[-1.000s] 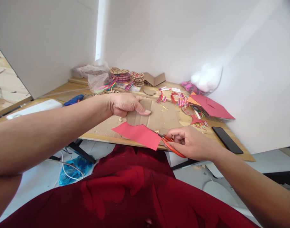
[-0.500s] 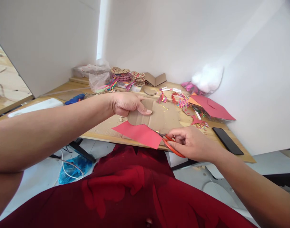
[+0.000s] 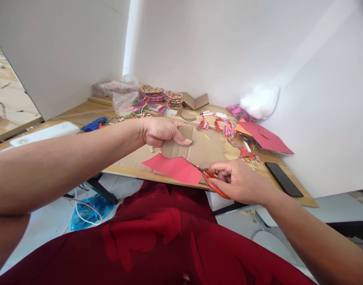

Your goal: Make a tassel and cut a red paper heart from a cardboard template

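Observation:
My left hand (image 3: 166,132) is closed on a piece of brown cardboard (image 3: 196,148), the thumb lying on top of it. Below the cardboard, towards me, a sheet of red paper (image 3: 174,169) hangs at the table's front edge, its upper edge cut unevenly. My right hand (image 3: 233,178) grips orange-handled scissors (image 3: 213,183), with fingers in the handle loops. The blades reach the right end of the red paper, along the border with the cardboard. How the paper is held behind the cardboard is hidden.
A black phone (image 3: 284,179) lies at the right. Red sheets (image 3: 266,138) rest behind it, near colourful thread tassels (image 3: 227,127). A blue glue gun (image 3: 94,124) and a white case (image 3: 46,133) are at left. Coiled stacks (image 3: 153,95) and plastic bags (image 3: 125,99) stand at the back.
Both hands keep their holds and have barely moved; the scissors and the red paper shift very slightly. The camera view has tilted a little.

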{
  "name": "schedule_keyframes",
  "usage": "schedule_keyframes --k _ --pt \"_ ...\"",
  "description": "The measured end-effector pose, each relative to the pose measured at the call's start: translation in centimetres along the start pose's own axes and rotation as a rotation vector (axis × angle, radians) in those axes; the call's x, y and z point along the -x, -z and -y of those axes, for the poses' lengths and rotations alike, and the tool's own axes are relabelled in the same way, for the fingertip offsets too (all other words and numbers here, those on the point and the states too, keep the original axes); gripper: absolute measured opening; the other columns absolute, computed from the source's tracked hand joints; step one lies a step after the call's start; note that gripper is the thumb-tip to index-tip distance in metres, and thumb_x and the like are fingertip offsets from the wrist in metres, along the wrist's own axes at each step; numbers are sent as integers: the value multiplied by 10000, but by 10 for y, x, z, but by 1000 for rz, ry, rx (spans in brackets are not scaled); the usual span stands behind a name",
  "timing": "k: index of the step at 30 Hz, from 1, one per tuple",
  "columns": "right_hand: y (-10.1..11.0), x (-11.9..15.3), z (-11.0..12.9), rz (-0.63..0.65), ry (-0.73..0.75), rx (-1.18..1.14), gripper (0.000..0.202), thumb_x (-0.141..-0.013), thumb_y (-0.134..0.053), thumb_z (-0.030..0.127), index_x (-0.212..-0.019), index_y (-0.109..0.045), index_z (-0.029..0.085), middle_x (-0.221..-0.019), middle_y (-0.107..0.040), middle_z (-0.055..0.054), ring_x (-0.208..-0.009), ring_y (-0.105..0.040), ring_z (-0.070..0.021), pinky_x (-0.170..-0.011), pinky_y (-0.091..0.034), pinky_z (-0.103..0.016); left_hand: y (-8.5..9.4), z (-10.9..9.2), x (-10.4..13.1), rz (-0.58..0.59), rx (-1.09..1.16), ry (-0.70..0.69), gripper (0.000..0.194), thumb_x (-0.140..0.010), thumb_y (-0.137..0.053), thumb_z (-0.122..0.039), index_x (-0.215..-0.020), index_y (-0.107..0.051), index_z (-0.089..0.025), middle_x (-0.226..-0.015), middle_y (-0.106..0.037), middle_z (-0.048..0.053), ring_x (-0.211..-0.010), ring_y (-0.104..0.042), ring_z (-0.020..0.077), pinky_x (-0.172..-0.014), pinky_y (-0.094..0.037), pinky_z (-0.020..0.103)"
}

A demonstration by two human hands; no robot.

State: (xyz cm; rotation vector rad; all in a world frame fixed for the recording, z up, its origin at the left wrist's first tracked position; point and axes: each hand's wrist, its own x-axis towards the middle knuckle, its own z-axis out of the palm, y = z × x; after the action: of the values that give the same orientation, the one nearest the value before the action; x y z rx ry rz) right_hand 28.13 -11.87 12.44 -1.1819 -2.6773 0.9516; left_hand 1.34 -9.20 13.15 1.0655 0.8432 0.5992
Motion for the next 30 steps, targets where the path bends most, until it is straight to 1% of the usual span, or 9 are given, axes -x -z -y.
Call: schedule_keyframes --k 4,6,10,12,15,19,23,26,30 --pt "1 1 1 16 1 -28 338 -933 -553 453 -709 -525 201 -497 -330 73 -479 -248 -88 -460 -195 -246 1 0 -1 -6 -1 1 342 -840 -682 -56 -1179 -681 -105 -885 -782 72 -862 -718 192 -1078 -452 493" --pt "2 2 0 17 -1 -45 343 -931 -555 453 -702 -504 204 -497 -336 72 -475 -255 -88 -458 -199 -245 2 0 -2 -6 1 -5 336 -828 -696 -63 -1161 -694 -110 -897 -782 72 -868 -718 192 -1067 -462 475" --pt "2 2 1 1 -3 -39 355 -937 -542 478 -717 -530 201 -498 -352 66 -479 -262 -92 -458 -206 -244 3 0 -3 16 22 1 373 -737 -800 -98 -1099 -732 -156 -929 -784 57 -908 -730 209 -1017 -504 404" --pt "1 1 2 -3 5 -32 356 -938 -540 487 -736 -561 195 -497 -350 65 -480 -251 -92 -456 -199 -244 2 0 -3 18 39 2 387 -726 -811 -95 -1098 -731 -164 -940 -785 51 -910 -733 207 -1008 -510 390" --pt "0 0 4 -9 13 -40 358 -935 -542 488 -734 -565 192 -498 -335 66 -480 -235 -90 -453 -189 -243 1 0 -3 5 49 4 377 -775 -769 -73 -1142 -709 -137 -943 -784 56 -873 -729 190 -1034 -491 408" --pt "0 1 1 -1 14 -62 367 -942 -531 479 -705 -510 200 -510 -338 64 -484 -255 -90 -456 -201 -239 0 0 -2 12 55 -3 335 -831 -701 -44 -1161 -691 -103 -916 -784 57 -831 -721 171 -1068 -466 430" --pt "1 1 0 -8 3 -48 352 -941 -540 483 -733 -535 198 -508 -358 64 -487 -267 -92 -461 -211 -240 -3 -2 -1 9 76 5 334 -827 -696 -29 -1151 -697 -109 -904 -784 52 -823 -723 163 -1075 -465 411" --pt "1 -1 4 -8 -3 -41 344 -938 -545 483 -756 -573 192 -507 -375 63 -490 -271 -93 -465 -211 -242 -4 -3 0 1 80 4 349 -821 -705 -28 -1163 -691 -102 -903 -785 67 -821 -724 171 -1069 -469 421" --pt "1 -5 7 -10 -11 -40 340 -936 -547 469 -743 -561 190 -512 -361 65 -496 -263 -92 -460 -200 -240 -2 -4 -1 -15 82 -11 339 -802 -720 -15 -1134 -688 -75 -901 -786 89 -802 -725 174 -1060 -477 432"
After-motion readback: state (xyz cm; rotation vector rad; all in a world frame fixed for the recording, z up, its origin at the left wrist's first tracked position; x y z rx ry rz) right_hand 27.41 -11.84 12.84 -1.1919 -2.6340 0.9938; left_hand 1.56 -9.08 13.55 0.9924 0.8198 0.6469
